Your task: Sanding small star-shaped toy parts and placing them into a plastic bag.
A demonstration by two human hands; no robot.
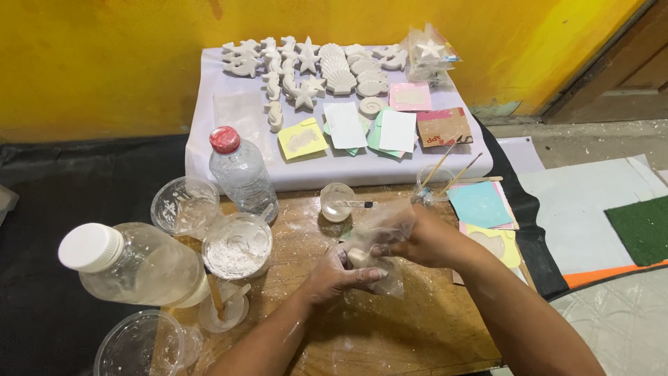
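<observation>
Small white cast [360, 257] pinched in left hand [341, 275]; clear bag [379, 226] pinched by right hand [424, 240] above counter [390, 327]. Bag best held taut, cast supported underneath.

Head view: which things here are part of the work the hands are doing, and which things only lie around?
In hand:
left hand
right hand
clear bag
white cast

Lying about:
red-capped bottle
powder cup
big bottle
white shapes
paper cards
cup with sticks
</observation>
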